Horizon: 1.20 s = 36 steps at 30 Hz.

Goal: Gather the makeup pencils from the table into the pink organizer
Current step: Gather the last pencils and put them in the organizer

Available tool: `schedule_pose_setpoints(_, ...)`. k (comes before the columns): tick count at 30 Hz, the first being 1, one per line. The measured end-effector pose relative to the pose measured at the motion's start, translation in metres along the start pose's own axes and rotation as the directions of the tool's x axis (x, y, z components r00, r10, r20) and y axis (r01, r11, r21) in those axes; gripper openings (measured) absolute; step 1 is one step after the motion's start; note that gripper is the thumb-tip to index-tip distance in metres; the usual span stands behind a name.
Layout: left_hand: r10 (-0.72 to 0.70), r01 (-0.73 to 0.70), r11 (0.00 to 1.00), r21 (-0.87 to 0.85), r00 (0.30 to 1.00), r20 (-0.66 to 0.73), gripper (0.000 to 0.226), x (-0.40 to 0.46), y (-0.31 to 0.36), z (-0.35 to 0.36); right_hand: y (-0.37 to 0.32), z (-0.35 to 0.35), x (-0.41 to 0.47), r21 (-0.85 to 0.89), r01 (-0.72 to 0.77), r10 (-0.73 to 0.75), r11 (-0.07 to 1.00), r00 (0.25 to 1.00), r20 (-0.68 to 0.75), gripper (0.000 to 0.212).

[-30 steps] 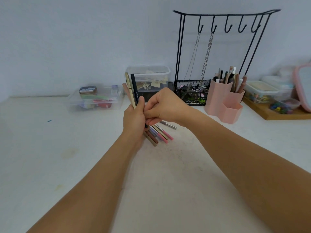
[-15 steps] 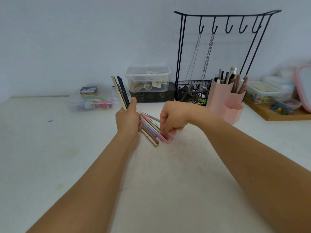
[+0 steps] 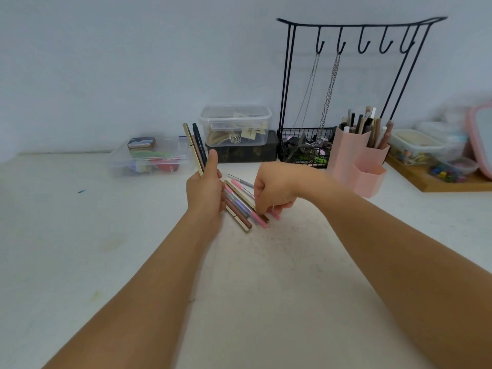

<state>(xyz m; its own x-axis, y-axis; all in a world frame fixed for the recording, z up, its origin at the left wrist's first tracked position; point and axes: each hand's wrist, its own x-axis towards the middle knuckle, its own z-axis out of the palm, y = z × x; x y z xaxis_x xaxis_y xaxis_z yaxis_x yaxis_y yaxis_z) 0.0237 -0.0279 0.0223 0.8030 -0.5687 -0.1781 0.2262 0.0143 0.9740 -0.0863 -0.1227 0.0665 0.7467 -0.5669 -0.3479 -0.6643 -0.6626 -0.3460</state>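
Over at the far left, a clear flat box [image 3: 149, 158] with coloured bits inside sits on the white surface [image 3: 66, 235]. Next along, the left hand [image 3: 205, 190] is raised off the surface, its grip clenched around a small bunch of held pencils [image 3: 195, 147], gold and black, which stick up and lean a little to the left, thumb pressed along them. Behind them a clear lidded tub [image 3: 235, 125] rests on a dark box [image 3: 245, 153]. Just beside the left hand, a loose pile of pencils [image 3: 241, 206] lies slanted on the surface, pink, brown, gold and grey. The right hand [image 3: 274, 187] is curled over the near end of that pile, fingertips [image 3: 262, 209] down on the pencils; whether its grip has closed on one cannot be told. Further right stands a black wire rack [image 3: 354, 35] with hooks and two hanging chains, a wire basket at its foot. The pink organizer [image 3: 358, 161] stands beside it, well apart from the pile, already holding several upright pencils. A wooden tray [image 3: 436, 179] with small containers sits at the right edge.
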Motion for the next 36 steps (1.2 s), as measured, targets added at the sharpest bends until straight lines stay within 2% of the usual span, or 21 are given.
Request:
schedule_pose_setpoints(4,0.010,-0.009,1.000,-0.028,0.999,0.044,0.041,0.001,-0.002,0.000,-0.002,0.001,-0.001,0.009,-0.005,0.005,1.000,1.000,-0.005,0.019)
schedule_pose_setpoints(8,0.016,-0.009,0.998,-0.062,0.995,0.103,0.043,-0.001,-0.003,-0.001,-0.001,0.000,-0.001,0.037,-0.035,0.034,0.999,0.999,0.021,0.020)
schedule_pose_setpoints(18,0.025,-0.017,0.995,-0.102,0.997,0.079,0.041,0.001,-0.005,-0.001,-0.002,0.005,-0.001,0.024,-0.026,0.027,0.999,0.999,-0.041,0.018)
schedule_pose_setpoints(20,0.018,-0.011,0.992,-0.126,0.998,0.058,0.041,0.001,-0.005,0.000,0.003,-0.003,-0.003,0.102,0.006,0.005,0.995,0.994,-0.105,0.016)
schedule_pose_setpoints(22,0.024,-0.017,0.989,-0.146,0.999,0.049,0.040,0.001,-0.005,-0.001,0.008,-0.013,-0.007,0.271,0.059,-0.018,0.961,0.988,-0.151,0.015)
schedule_pose_setpoints(24,0.039,-0.025,0.985,-0.171,0.996,0.079,0.040,0.001,-0.006,-0.001,0.008,-0.021,-0.011,0.441,0.142,-0.070,0.886,0.982,-0.176,0.014)
schedule_pose_setpoints(26,0.046,-0.016,0.977,-0.214,0.989,0.139,0.041,-0.001,-0.006,-0.001,0.004,-0.022,-0.014,0.530,0.228,-0.143,0.817,0.970,-0.197,0.017)
schedule_pose_setpoints(33,0.074,0.038,0.946,-0.321,0.941,0.330,0.049,-0.008,-0.003,0.001,-0.008,-0.005,-0.013,0.411,0.263,-0.170,0.873,0.953,-0.250,0.014)
schedule_pose_setpoints(36,0.073,0.043,0.949,-0.313,0.934,0.349,0.049,-0.009,-0.003,0.001,-0.007,-0.004,-0.011,0.369,0.276,-0.178,0.888,0.944,-0.277,0.018)
